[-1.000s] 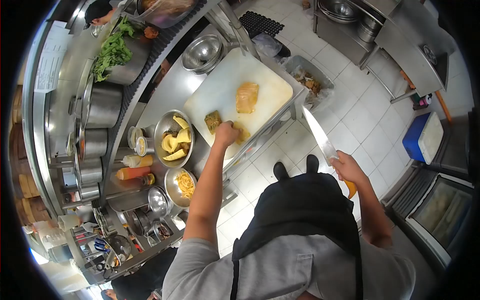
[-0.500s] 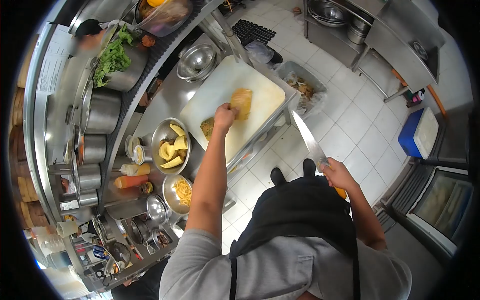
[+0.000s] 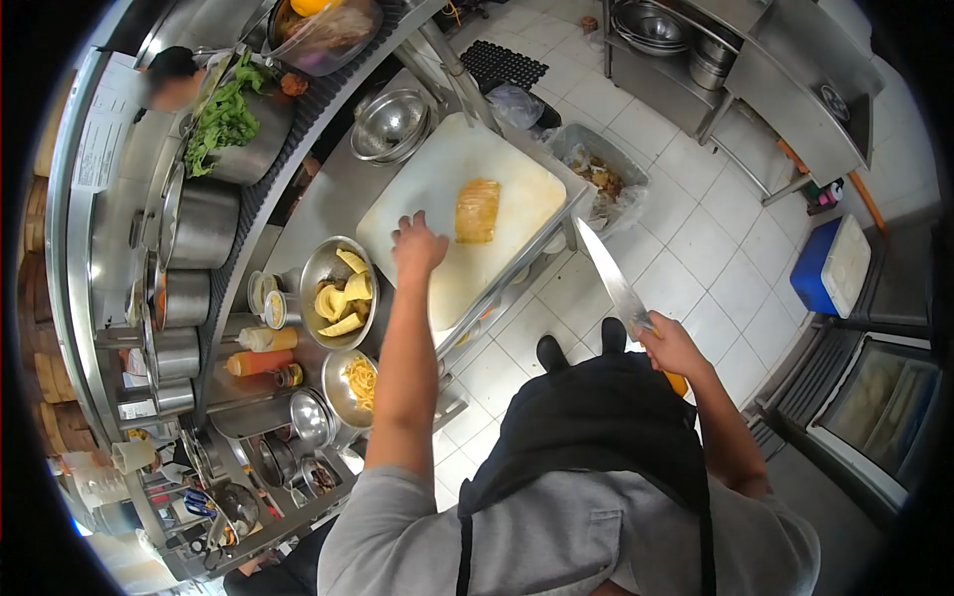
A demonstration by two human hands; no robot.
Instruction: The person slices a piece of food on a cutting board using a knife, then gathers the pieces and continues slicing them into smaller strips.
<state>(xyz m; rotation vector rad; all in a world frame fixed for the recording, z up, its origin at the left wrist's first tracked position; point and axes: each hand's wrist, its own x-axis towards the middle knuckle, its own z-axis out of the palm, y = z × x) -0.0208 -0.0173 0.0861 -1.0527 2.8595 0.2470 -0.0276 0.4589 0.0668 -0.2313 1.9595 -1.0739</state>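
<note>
You had nothing readable here: the paper sheet (image 3: 99,137) on the upper shelf (image 3: 111,214) carried printed lines, but they were too small to make out.

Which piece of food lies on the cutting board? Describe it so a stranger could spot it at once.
Find the big white cutting board on the steel counter. Near its middle, just beyond the left hand, lies one slab of food. It is flat, oblong and pale orange-yellow, unlike the curved yellow pieces in the bowl beside the board.
</note>
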